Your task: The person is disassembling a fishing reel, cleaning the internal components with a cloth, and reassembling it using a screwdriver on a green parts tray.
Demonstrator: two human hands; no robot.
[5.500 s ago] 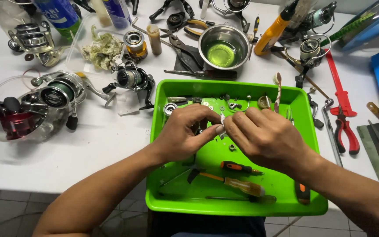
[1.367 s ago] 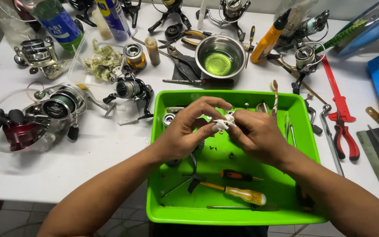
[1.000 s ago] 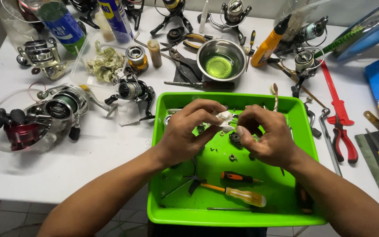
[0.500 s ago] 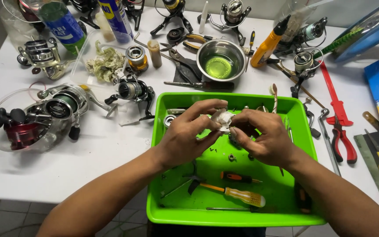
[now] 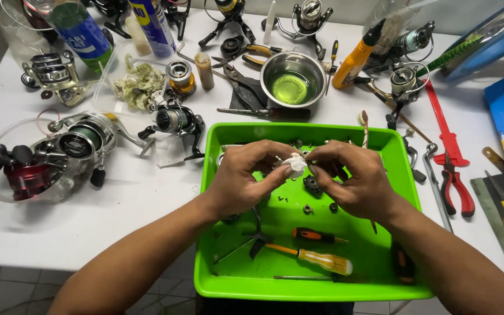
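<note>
White tabletop crowded with fishing reels and tools, a green tray [image 5: 401, 175] at centre frame. Over it the left hand [image 5: 243, 181] and right hand [image 5: 354, 184] pinch a small white wad [image 5: 294, 163] between fingertips — likely wiping a little part. It sits mid-frame, too crumpled to show any long axis. Next calls for a delicate, steady pinch — small parts lie loose below.
</note>
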